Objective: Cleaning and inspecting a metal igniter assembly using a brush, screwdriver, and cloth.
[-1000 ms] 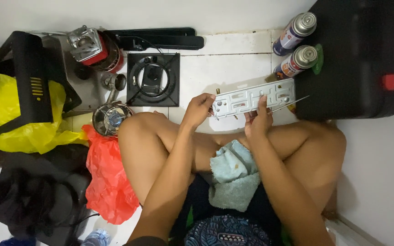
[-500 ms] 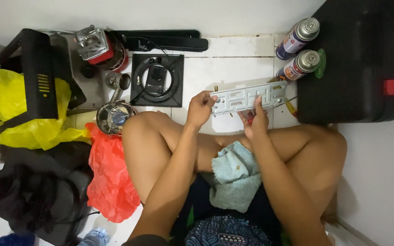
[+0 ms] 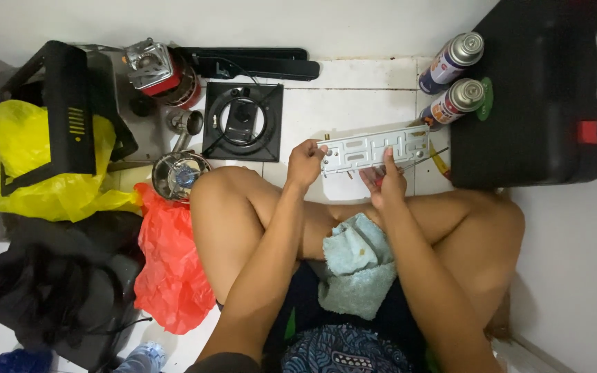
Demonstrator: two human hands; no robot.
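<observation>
I sit cross-legged on a white tiled floor. A long grey metal bracket plate (image 3: 374, 149) with cut-out slots is held flat above the tiles in front of my knees. My left hand (image 3: 305, 164) grips its left end. At the plate's lower middle, my right hand (image 3: 383, 183) is closed around a red-handled screwdriver (image 3: 416, 164), whose thin shaft runs to the right under the plate. A light blue cloth (image 3: 357, 266) lies in my lap.
Two spray cans (image 3: 452, 81) lie by a big black case (image 3: 537, 93) at the right. A black square burner plate (image 3: 242, 121), a red-and-silver stove part (image 3: 157, 69) and a round burner head (image 3: 177, 174) sit to the left, with yellow (image 3: 39, 173) and red (image 3: 171, 259) plastic bags.
The plate has shifted slightly left and lower in view. My right hand has slid along its lower edge; my left hand keeps its hold on the left end.
</observation>
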